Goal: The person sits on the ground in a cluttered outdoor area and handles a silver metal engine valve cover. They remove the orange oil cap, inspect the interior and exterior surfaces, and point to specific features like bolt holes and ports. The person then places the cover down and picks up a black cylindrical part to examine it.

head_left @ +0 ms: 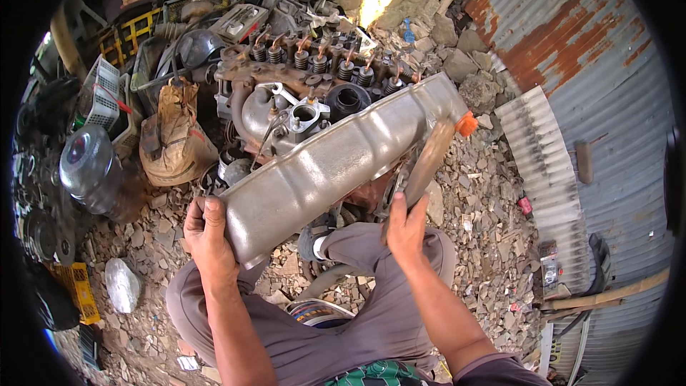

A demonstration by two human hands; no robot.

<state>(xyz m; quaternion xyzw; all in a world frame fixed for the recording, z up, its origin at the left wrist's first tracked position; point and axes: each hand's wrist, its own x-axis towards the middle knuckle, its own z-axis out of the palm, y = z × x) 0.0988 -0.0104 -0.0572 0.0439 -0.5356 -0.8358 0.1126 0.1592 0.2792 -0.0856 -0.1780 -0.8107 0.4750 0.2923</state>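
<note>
Across my lap, tilted up to the right, lies a long silver-grey metal valve cover (314, 171) with rounded ribs. My left hand (213, 237) is closed on its lower left end, thumb on top and the other fingers partly hidden. My right hand (406, 227) grips a flat wooden handle (431, 157), which points up along the cover's right end. Beside the handle's far end shows a bright orange piece (466, 124); whether it belongs to the handle I cannot tell. Just beyond the cover stands a rusty engine head (314, 75) with a row of valve springs.
Stony rubble (486, 243) covers the ground around my legs. At left are a large clear plastic bottle (87, 164), a brown sack (179, 150) and a white basket (101, 93). A corrugated metal wall (600, 100) rises on the right, with a loose corrugated sheet (539, 164) against it.
</note>
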